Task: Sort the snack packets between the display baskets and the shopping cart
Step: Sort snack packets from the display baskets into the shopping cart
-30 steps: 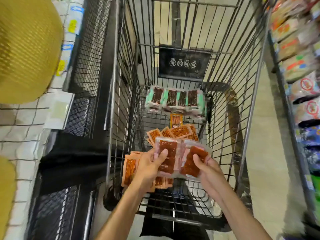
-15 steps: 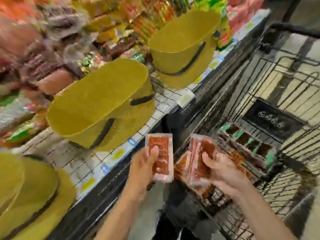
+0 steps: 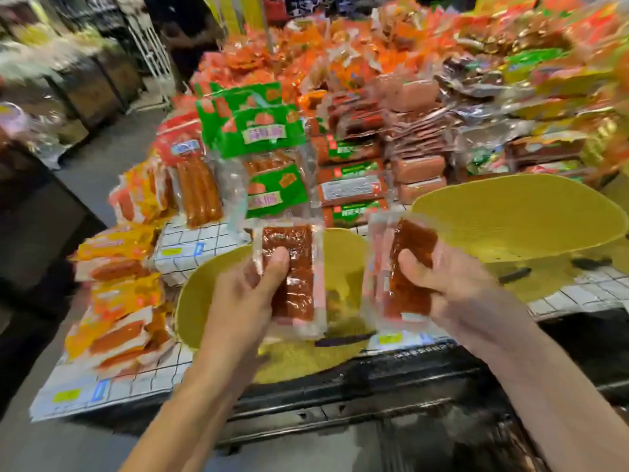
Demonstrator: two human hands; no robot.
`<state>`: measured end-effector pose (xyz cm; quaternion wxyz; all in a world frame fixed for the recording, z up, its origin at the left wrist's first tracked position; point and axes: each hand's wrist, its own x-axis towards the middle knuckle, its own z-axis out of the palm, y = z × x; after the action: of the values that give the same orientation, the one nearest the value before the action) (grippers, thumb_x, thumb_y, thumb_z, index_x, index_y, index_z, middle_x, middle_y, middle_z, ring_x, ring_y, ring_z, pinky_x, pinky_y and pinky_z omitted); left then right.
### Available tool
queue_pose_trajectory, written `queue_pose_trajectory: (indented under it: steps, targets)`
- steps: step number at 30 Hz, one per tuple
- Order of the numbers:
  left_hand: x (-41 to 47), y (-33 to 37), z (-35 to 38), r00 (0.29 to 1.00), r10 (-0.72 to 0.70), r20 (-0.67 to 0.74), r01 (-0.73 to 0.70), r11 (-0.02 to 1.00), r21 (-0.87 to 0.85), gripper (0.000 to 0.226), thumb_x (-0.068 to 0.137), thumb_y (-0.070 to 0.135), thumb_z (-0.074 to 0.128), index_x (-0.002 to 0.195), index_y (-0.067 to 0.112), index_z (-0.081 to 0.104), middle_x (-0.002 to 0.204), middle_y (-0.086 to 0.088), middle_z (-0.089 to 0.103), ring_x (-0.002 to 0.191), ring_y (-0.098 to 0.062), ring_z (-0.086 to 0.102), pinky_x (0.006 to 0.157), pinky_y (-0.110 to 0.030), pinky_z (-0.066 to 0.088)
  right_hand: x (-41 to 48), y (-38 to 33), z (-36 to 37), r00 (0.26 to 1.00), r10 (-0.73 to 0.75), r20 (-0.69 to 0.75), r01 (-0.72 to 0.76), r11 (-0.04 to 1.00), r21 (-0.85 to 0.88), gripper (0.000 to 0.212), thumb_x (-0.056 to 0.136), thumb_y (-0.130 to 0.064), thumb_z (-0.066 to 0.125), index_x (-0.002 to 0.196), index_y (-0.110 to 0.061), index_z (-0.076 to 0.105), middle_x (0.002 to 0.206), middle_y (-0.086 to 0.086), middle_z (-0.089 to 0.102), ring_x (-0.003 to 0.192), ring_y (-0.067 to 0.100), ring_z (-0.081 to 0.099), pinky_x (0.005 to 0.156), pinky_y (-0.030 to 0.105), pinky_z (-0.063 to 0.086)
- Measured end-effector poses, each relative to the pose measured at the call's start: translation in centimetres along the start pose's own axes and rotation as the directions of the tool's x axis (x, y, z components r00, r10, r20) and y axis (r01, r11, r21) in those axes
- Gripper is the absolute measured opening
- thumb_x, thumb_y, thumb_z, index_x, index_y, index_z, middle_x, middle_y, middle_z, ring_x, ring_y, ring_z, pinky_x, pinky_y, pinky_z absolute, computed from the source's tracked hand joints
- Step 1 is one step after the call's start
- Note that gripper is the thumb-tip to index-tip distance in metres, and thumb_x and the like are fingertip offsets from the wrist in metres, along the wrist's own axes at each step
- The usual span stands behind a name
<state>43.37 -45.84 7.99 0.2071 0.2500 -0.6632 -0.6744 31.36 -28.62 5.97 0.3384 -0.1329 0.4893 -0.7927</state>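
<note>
My left hand (image 3: 245,301) grips a clear packet with reddish-brown strips (image 3: 296,267), thumb across its front. It hangs over the nearer yellow woven basket (image 3: 197,301) on the shelf edge. My right hand (image 3: 439,284) grips a small stack of the same red snack packets (image 3: 405,277), held between the two baskets. A second, larger yellow basket (image 3: 517,216) stands at the right behind that hand. The shopping cart is out of view.
The display counter (image 3: 177,253) with a white grid cloth is piled with sausage packs: green-labelled ones (image 3: 269,137), orange and yellow ones (image 3: 119,301) at the left, red and brown stacks (image 3: 350,185) behind. A dark aisle floor runs at the left.
The view has swung from the cart to the display shelf. Both hands carried their packets up out of the cart and now hold them over the yellow baskets.
</note>
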Motion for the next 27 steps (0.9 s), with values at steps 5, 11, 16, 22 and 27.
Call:
queue_pose_trajectory:
  steps: [5, 11, 16, 22, 27]
  targets:
    - [5.5, -1.0, -8.2, 0.975, -0.18, -0.127, 0.191, 0.978, 0.08, 0.028, 0.097, 0.021, 0.053, 0.075, 0.006, 0.062, 0.051, 0.0, 0.066, 0.042, -0.008, 0.062, 0.035, -0.023, 0.05, 7.8, 3.0, 6.5, 0.982, 0.17, -0.085, -0.188, 0.931, -0.313, 0.019, 0.088, -0.004, 0.059, 0.106, -0.007, 0.061, 0.098, 0.017, 0.068, 0.091, 0.031, 0.066, 0.084, 0.051, 0.054]
    - [8.8, -6.2, -8.1, 0.936, -0.321, -0.147, 0.35, 0.896, 0.274, 0.019, 0.102, 0.016, 0.043, 0.096, 0.005, 0.057, 0.084, -0.014, 0.064, 0.082, -0.034, 0.068, 0.051, -0.043, 0.059, 11.3, 8.8, 8.3, 0.885, 0.345, -0.311, -0.465, 0.659, -0.591, 0.016, 0.093, 0.003, 0.052, 0.086, -0.011, 0.05, 0.1, 0.022, 0.06, 0.098, 0.037, 0.062, 0.093, 0.049, 0.048]
    - [10.4, -8.7, -6.4, 0.938, -0.303, -0.167, 0.333, 0.662, 0.672, 0.041, 0.102, 0.02, 0.041, 0.129, -0.012, 0.042, 0.131, -0.026, 0.049, 0.122, -0.035, 0.049, 0.099, -0.035, 0.039, 12.0, 11.5, 8.5, 0.873, 0.328, -0.36, -0.485, 0.516, -0.706, 0.016, 0.091, 0.006, 0.049, 0.095, -0.008, 0.053, 0.085, 0.017, 0.06, 0.078, 0.028, 0.061, 0.075, 0.042, 0.054]
    - [9.8, -8.8, -6.1, 0.895, -0.398, -0.202, 0.418, 0.59, 0.69, 0.051, 0.101, 0.021, 0.043, 0.14, -0.006, 0.023, 0.144, -0.019, 0.025, 0.132, -0.032, 0.034, 0.112, -0.039, 0.028, 12.6, 11.5, 7.9, 0.825, 0.358, -0.438, -0.557, 0.378, -0.739, 0.012, 0.095, -0.004, 0.052, 0.091, -0.015, 0.048, 0.1, 0.012, 0.063, 0.093, 0.023, 0.062, 0.073, 0.031, 0.053]
    - [10.0, -9.6, -6.5, 0.836, -0.543, -0.075, 0.493, 0.686, 0.535, 0.042, 0.104, 0.023, 0.034, 0.14, 0.003, 0.023, 0.13, -0.015, 0.052, 0.118, -0.029, 0.053, 0.102, -0.038, 0.043, 12.2, 11.1, 7.3, 0.78, 0.439, -0.445, -0.621, 0.46, -0.634, 0.004, 0.096, -0.005, 0.051, 0.094, -0.008, 0.051, 0.086, 0.009, 0.063, 0.074, 0.015, 0.061, 0.051, 0.022, 0.045]
